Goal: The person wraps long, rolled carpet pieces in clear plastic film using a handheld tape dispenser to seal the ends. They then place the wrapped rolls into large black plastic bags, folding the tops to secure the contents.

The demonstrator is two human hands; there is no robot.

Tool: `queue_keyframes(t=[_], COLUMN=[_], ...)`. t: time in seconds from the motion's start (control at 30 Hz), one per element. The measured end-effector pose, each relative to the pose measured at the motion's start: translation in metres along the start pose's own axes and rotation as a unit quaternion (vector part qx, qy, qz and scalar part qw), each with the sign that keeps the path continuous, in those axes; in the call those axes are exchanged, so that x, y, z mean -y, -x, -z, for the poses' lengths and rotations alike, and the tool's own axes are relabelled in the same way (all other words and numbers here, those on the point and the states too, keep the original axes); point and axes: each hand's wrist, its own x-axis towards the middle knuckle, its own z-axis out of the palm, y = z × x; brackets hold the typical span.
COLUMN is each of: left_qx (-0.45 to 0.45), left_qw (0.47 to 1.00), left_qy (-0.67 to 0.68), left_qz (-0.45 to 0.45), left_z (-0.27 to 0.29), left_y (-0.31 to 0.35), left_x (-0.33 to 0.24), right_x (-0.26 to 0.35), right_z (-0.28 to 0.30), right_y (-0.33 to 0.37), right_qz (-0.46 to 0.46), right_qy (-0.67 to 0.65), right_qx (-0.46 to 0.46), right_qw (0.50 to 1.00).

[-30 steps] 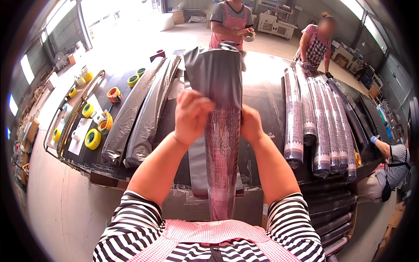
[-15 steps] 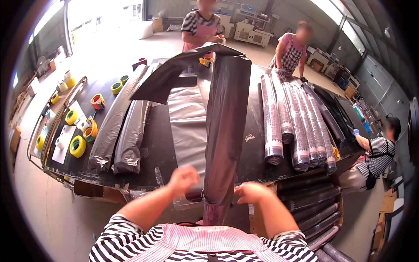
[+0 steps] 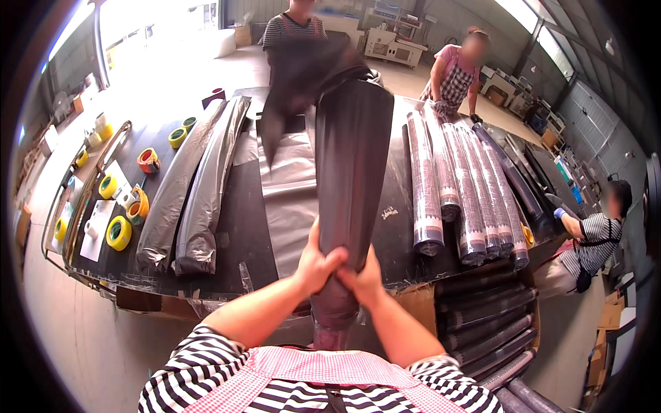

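Note:
A long roll in a black plastic bag (image 3: 353,158) stands tilted in front of me, its far end raised and its near end against my body. My left hand (image 3: 319,265) is wrapped round its left side, my right hand (image 3: 363,277) round its right side; the thumbs nearly meet on top. A loose flap of black plastic (image 3: 296,79) hangs off the far end to the left, smeared by motion. At the bottom a purplish end of the roll (image 3: 330,337) shows below the bag. A grey plastic sheet (image 3: 286,199) lies flat on the table just left of the roll.
On the black table (image 3: 237,227) lie two bagged rolls (image 3: 206,206) at left, beside several tape rolls (image 3: 118,233). Several clear-wrapped rolls (image 3: 475,206) lie at right. A carton of dark rolls (image 3: 485,330) stands at lower right. Co-workers stand behind the table (image 3: 456,76) and at right (image 3: 592,227).
Both hands, apart from the roll before, now grip its lower part. The loose plastic flap at the far end has swung and bunched up, and the bagged roll has shifted slightly left.

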Motion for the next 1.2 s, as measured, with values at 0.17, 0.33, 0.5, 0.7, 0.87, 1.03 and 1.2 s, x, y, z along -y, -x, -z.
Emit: queue_keyframes(t=[0.17, 0.33, 0.5, 0.7, 0.87, 1.03, 1.2], left_qx=[0.083, 0.237, 0.250, 0.065, -0.006, 0.123, 0.020], left_qw=[0.995, 0.939, 0.921, 0.978, 0.982, 0.923, 0.957], left_qy=[-0.060, -0.161, -0.181, -0.029, 0.095, -0.358, -0.290], left_qz=[-0.013, 0.192, 0.237, 0.198, 0.166, 0.066, -0.012], left_z=[0.019, 0.046, 0.059, 0.044, 0.057, 0.075, 0.075], left_y=[0.128, 0.204, 0.211, 0.143, 0.074, 0.113, 0.081], left_x=[0.054, 0.085, 0.105, 0.052, -0.025, 0.002, 0.008], right_x=[-0.059, -0.061, -0.087, -0.036, -0.004, -0.046, -0.050], right_z=[0.018, 0.014, 0.023, 0.010, -0.005, -0.024, -0.012], right_y=[0.116, 0.175, 0.183, 0.083, 0.011, 0.057, 0.041], right_qz=[-0.025, -0.225, -0.234, -0.226, -0.326, -0.209, -0.159], right_qy=[0.092, 0.028, 0.197, 0.047, -0.150, -0.143, -0.131], right_qx=[0.090, 0.151, 0.156, 0.185, 0.157, 0.157, 0.155], right_qw=[0.991, 0.962, 0.939, 0.955, 0.920, 0.955, 0.966])
